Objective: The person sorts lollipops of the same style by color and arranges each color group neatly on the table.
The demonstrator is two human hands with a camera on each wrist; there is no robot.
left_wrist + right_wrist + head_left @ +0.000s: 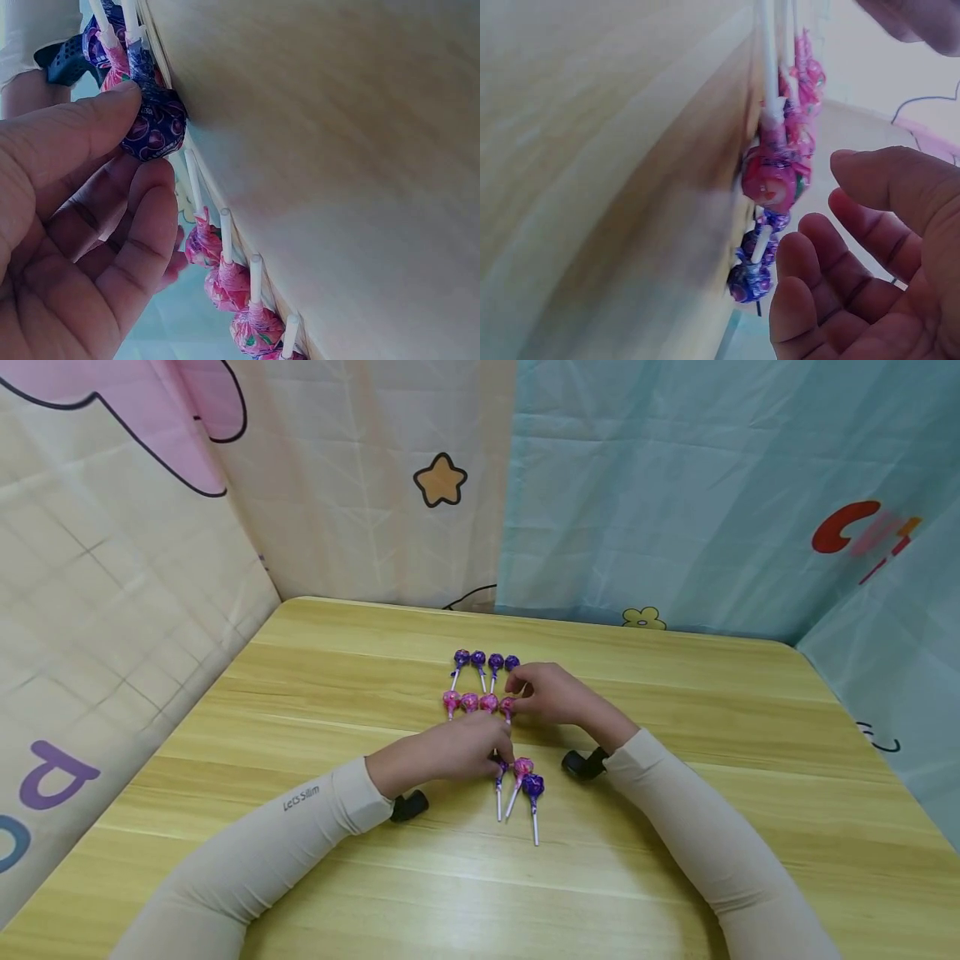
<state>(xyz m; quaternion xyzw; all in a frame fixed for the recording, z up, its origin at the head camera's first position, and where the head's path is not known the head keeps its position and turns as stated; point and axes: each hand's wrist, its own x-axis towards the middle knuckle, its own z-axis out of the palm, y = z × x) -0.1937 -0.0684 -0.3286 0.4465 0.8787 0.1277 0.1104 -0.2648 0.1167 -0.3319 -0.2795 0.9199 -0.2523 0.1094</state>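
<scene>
My left hand (465,747) pinches the head of a purple-wrapped lollipop (154,124) between thumb and fingers; its white stick points toward me in the head view. Right beside it lie a pink lollipop (523,766) and another purple lollipop (533,786). My right hand (551,693), fingers loosely bent and holding nothing, hovers at the right end of a row of pink lollipops (469,702). The nearest pink lollipop (771,180) hangs just off its fingertips in the right wrist view. Behind is a row of purple lollipops (478,658), the rightmost partly behind my right hand.
Everything lies on a wood-grain table (337,668). Printed curtains (360,485) enclose its back and sides. Black wrist cameras (409,807) stick out below both sleeves, close to the tabletop.
</scene>
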